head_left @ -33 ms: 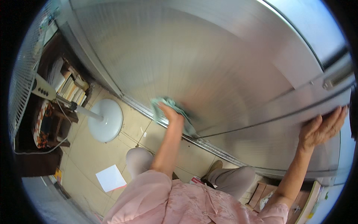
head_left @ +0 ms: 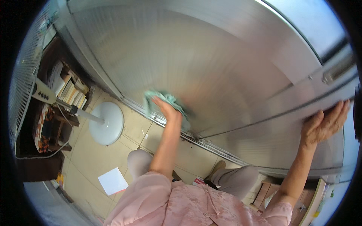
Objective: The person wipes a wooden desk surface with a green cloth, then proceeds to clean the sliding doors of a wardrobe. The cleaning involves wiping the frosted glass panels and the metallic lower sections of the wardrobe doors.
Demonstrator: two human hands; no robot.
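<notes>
My left hand [head_left: 166,110] presses a pale green cloth [head_left: 166,97] against the lower part of a silvery metal door panel [head_left: 151,56], just above the floor track. Part of the cloth bunches out around the fingers, and its right end is blurred. Over on the right, my right hand [head_left: 325,126] rests against the neighbouring panel [head_left: 271,139] near its edge. Its fingers are stretched out, the thumb stands apart, and it holds nothing.
On the left, a standing fan's round white base [head_left: 106,123] rests on the tiled floor [head_left: 85,156]. Behind it are a shelf of books [head_left: 71,94] and a patterned stool [head_left: 44,128]. A white sheet [head_left: 113,181] lies near my knee; a wooden box [head_left: 264,194] stands at lower right.
My left hand and the green cloth have shifted left and slightly up along the panel. My right hand stays against the other panel, a little higher in the picture.
</notes>
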